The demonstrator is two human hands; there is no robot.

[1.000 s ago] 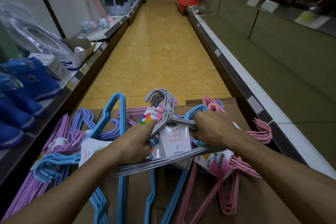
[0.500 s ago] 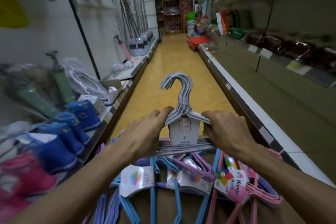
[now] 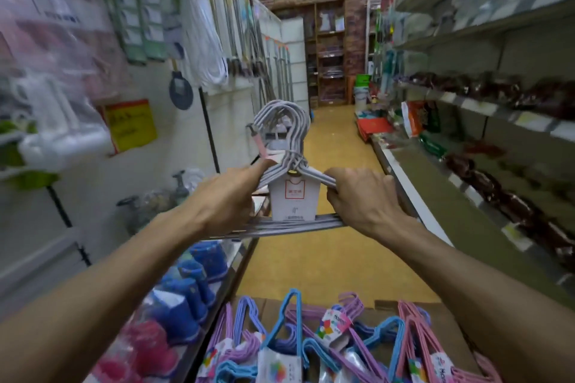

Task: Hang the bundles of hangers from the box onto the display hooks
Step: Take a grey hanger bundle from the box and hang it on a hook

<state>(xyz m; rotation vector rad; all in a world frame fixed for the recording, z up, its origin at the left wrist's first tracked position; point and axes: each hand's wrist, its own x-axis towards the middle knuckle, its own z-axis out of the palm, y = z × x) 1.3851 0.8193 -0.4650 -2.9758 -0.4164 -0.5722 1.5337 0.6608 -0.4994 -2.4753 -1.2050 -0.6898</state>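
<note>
A grey bundle of hangers [image 3: 289, 137] with a white shirt-shaped card is held upright at chest height, hooks pointing up. My left hand [image 3: 231, 196] grips its left shoulder, thumb along the top wire. My right hand [image 3: 361, 196] grips its right shoulder. Below, at the bottom of the view, the cardboard box [image 3: 460, 339] holds several blue, purple and pink hanger bundles [image 3: 311, 345]. Display hooks are not clearly visible; the left wall is blurred.
Left wall carries hanging goods: mop handles [image 3: 249, 25], a white hose coil [image 3: 208, 40], bagged items. A low left shelf holds blue and pink items [image 3: 186, 295]. Shelving with dark packets [image 3: 497, 93] runs along the right. A yellow-floored aisle [image 3: 329, 165] lies ahead.
Both hands have lifted the grey bundle out of the box and up to chest height. My view has tilted up from the box toward the aisle and the left wall.
</note>
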